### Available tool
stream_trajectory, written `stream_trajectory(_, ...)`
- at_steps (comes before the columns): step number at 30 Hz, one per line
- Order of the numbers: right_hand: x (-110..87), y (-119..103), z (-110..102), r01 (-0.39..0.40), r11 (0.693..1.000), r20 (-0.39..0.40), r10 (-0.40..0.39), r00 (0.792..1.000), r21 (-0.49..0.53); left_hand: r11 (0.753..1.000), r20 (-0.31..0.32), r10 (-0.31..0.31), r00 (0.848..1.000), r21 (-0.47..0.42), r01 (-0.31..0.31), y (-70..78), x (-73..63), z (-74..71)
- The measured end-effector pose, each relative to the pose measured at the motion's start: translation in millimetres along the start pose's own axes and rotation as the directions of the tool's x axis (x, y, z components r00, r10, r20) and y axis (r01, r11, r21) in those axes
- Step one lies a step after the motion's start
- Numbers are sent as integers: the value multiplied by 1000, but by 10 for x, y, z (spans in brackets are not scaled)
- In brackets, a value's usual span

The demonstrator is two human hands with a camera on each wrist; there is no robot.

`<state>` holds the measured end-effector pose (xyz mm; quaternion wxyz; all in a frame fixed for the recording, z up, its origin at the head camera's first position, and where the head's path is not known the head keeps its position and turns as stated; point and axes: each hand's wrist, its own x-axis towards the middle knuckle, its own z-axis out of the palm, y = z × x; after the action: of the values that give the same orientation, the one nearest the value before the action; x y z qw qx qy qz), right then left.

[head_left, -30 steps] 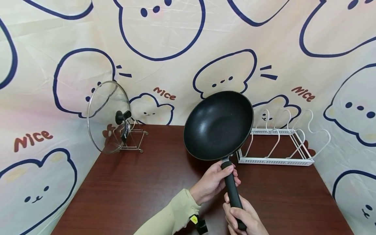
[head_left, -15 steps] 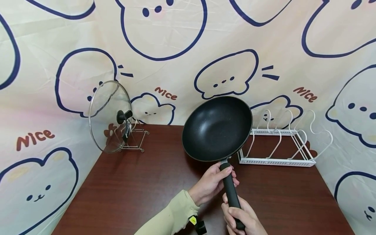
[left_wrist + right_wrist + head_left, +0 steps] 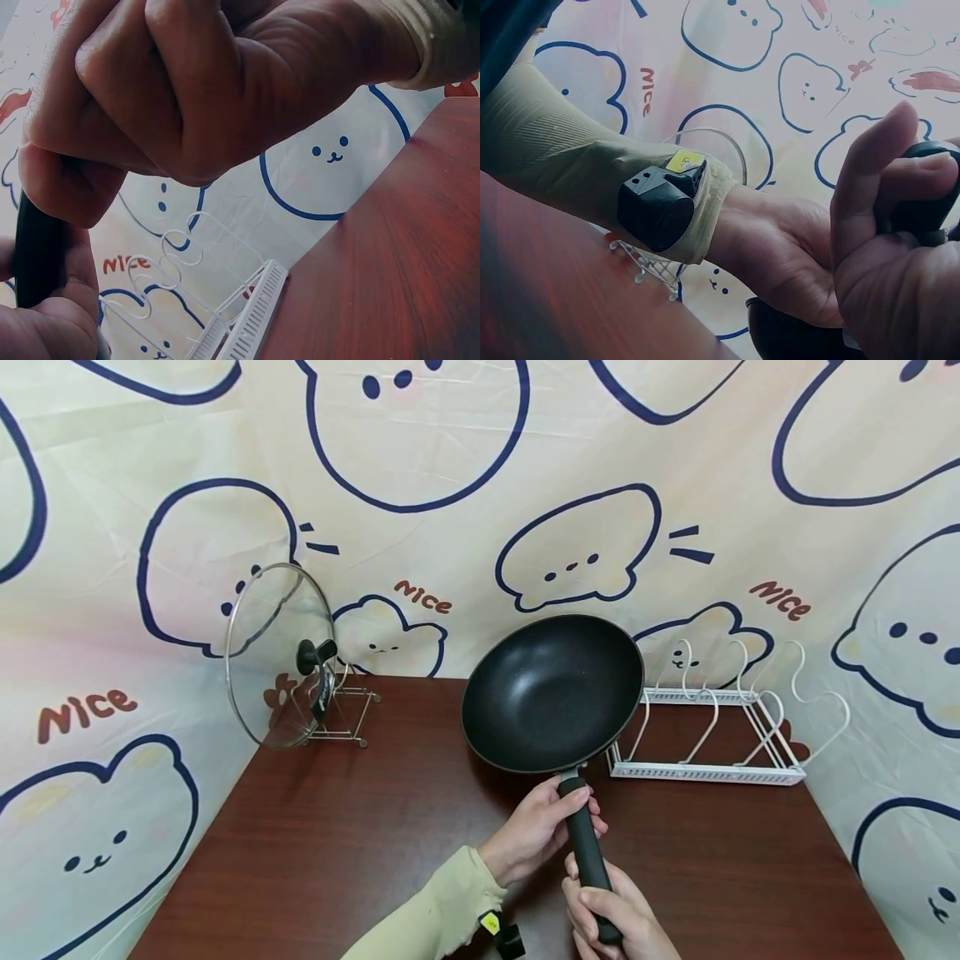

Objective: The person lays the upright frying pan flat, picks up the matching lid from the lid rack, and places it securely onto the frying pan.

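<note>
A black frying pan is held up over the table, its bowl tilted to face me. My left hand grips the black handle near the pan, with the thumb along the top. Close to the handle's end, my right hand wraps round it from below. In the left wrist view, the right hand fills the top and the handle runs down between both hands. The right wrist view has the left hand behind my right hand; part of the pan shows below.
A white wire rack with curved dividers stands to the right of the pan. On the left, a glass lid with a black knob stands upright in a small metal rack. A cartoon-printed cloth surrounds the brown table.
The pan has sunk a little and drifted slightly left, with both hands keeping hold of its handle. The lid and the racks stay in place.
</note>
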<state>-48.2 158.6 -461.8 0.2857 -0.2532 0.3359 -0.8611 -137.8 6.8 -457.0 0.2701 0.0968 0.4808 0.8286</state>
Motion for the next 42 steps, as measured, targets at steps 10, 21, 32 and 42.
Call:
stream_trajectory(10, 23, 44, -21, -10, 999, 13, 9, 1000, 49, 1000, -33, -8, 999, 15, 8, -2, -18, -38)
stream_trajectory(21, 45, 75, -64, 13, 998, 74, -18, 997, 69, 999, -53, -15, 998, 30, 17, -22, -30, -79)
stream_trajectory(32, 54, 74, -133, 38, 997, 122, -46, 991, 68, 999, -77, -7, 997, 40, 10, -48, 1, -83)
stream_trajectory(42, 66, 109, -154, 9, 995, 126, -22, 992, 102, 999, -55, -15, 998, 43, 18, -66, -31, -141)
